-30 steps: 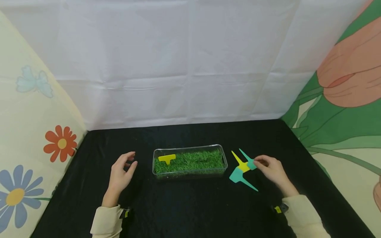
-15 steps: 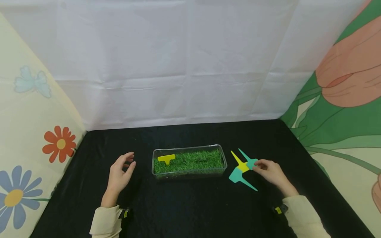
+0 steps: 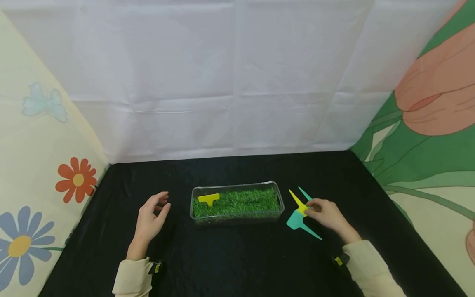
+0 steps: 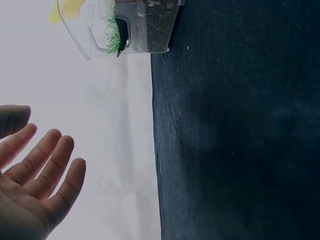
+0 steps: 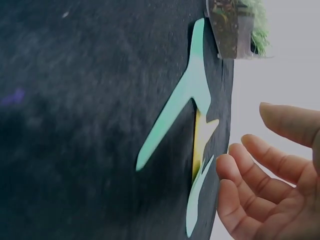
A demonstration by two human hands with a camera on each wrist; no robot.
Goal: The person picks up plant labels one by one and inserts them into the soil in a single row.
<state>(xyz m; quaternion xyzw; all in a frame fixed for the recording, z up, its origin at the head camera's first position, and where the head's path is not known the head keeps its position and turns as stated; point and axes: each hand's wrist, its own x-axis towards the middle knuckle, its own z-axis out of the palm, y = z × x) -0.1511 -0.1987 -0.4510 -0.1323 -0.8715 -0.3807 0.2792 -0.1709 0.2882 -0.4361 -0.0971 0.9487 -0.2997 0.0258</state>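
Observation:
My right hand (image 3: 328,214) hovers over a small stack of T-shaped plastic plant labels at the right of the table. A teal label (image 3: 295,220) lies in front, a yellow label (image 3: 298,201) sits in the middle, and another teal label (image 3: 305,193) is mostly covered by the hand in the head view. From the right wrist, the fingers (image 5: 250,175) show loosely bent with nothing between them, just beside the labels. To the left of the planter, my left hand (image 3: 150,218) is held up with relaxed, spread fingers and holds nothing.
A clear plastic planter box (image 3: 237,216) with green grass (image 3: 245,201) stands mid-table. One yellow label (image 3: 209,199) is upright in its left end. Black cloth (image 3: 237,264) covers the table; a white sheet (image 3: 222,82) hangs behind, with painted panels at both sides.
My right hand has moved left from the rear teal label to above the yellow one, now covering much of the rear label. The left hand stays in place.

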